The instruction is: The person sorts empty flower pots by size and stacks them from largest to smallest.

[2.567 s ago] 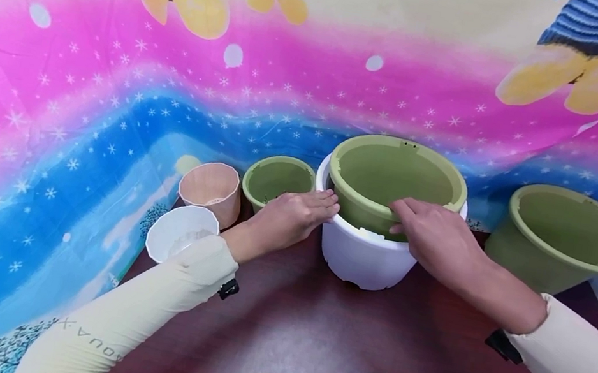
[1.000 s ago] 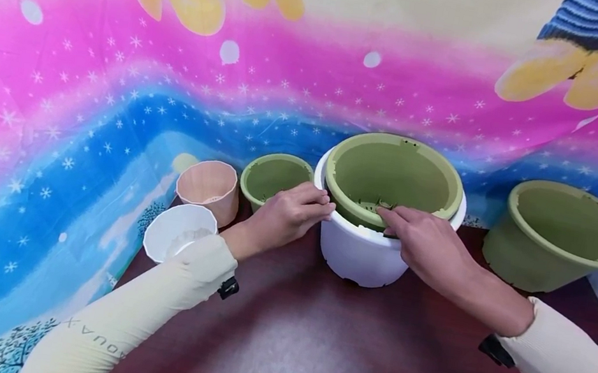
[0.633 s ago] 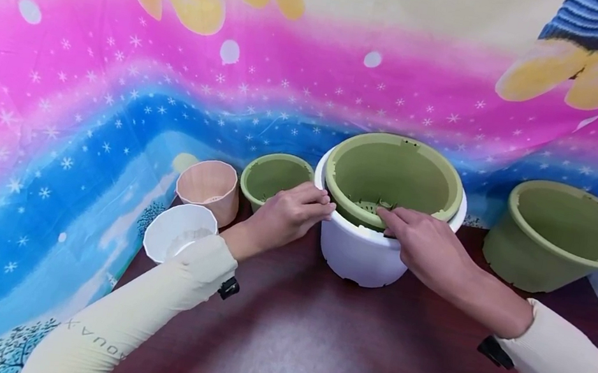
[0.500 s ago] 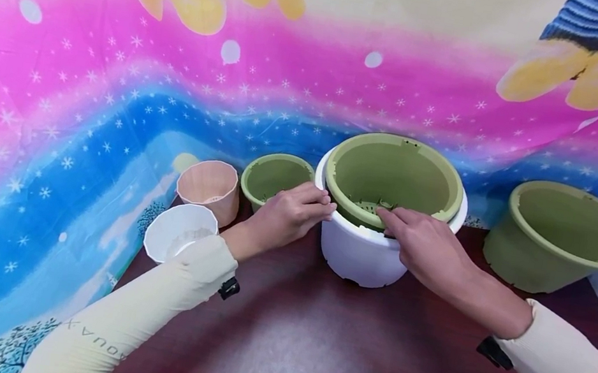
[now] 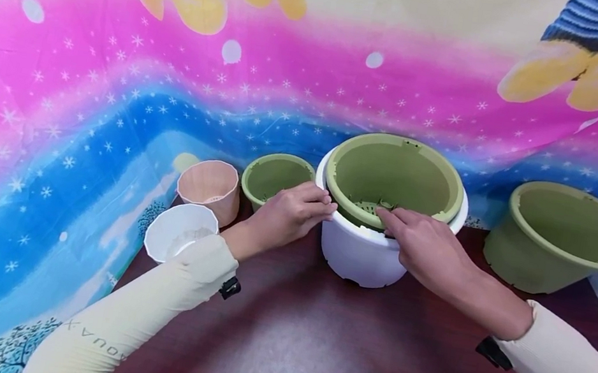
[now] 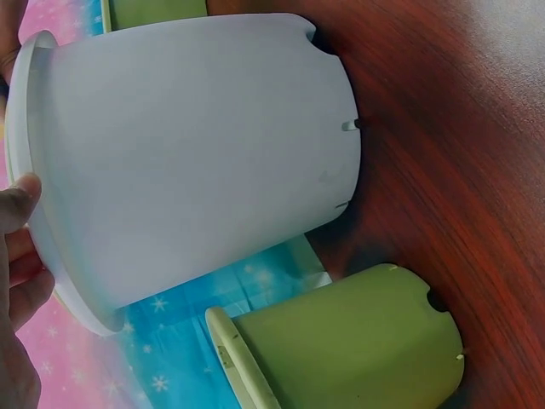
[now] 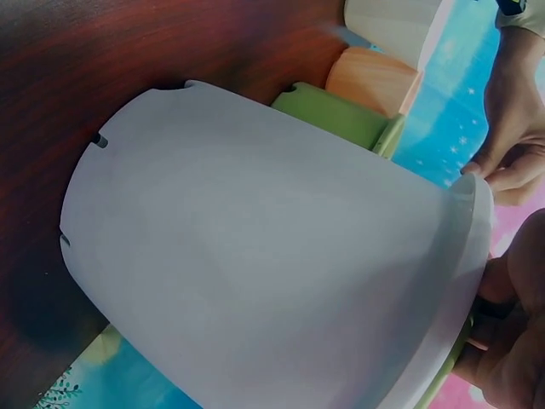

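A large white plastic flowerpot (image 5: pixel 360 260) stands upright on the table, and a big green flowerpot (image 5: pixel 422 176) is nested inside it. The green rim sticks up a little above the white one; slotted holes show in its floor. My left hand (image 5: pixel 289 212) pinches the white pot's rim at its left side, thumb outside, as the left wrist view shows. At the front, my right hand (image 5: pixel 431 248) grips the green pot's rim, its fingers curled over the edge. In the right wrist view the right fingers (image 7: pixel 502 281) are at the rims, and most of the green pot is hidden.
A second large green pot (image 5: pixel 526 256) stands on the right. To the left are a small green pot (image 5: pixel 277 177), a peach pot (image 5: pixel 224 201) and a white faceted pot (image 5: pixel 165 231). A printed cloth (image 5: pixel 289 95) hangs behind the dark wooden table (image 5: pixel 305 342).
Since the earliest frame, the green pot has sunk lower into the white one, and my right hand has come down with it. Over the last second both hands stay put.
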The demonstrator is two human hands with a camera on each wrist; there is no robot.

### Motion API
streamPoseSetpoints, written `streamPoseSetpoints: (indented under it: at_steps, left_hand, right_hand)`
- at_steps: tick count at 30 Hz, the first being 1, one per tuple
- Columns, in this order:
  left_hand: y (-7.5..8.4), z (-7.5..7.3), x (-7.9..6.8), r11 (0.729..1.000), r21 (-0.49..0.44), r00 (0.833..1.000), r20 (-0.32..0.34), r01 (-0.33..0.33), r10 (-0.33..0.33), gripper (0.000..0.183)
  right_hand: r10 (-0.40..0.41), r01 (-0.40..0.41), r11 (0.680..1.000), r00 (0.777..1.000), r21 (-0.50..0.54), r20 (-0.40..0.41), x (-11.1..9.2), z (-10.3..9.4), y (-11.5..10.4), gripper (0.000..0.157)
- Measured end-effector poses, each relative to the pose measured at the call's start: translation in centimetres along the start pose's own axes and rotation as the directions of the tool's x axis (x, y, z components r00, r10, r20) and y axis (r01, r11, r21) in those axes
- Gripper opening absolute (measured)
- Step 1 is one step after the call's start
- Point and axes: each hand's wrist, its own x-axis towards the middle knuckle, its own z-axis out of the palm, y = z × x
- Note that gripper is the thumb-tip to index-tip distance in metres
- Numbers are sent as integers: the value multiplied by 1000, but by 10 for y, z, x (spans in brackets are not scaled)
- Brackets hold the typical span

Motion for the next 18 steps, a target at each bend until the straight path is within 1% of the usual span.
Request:
streamPoseSetpoints:
  at_steps: [9, 18]
  left_hand:
    - [1, -2, 1, 1000, -4, 1000, 5, 6, -6, 18]
    - [1, -1, 1, 1000, -1, 1000, 11, 9, -9, 17]
  right_hand:
    - [11, -11, 1000, 1000, 3, 4, 1, -1, 0, 53]
    - [31, -33, 999, 996, 33, 79, 1, -6, 2, 50]
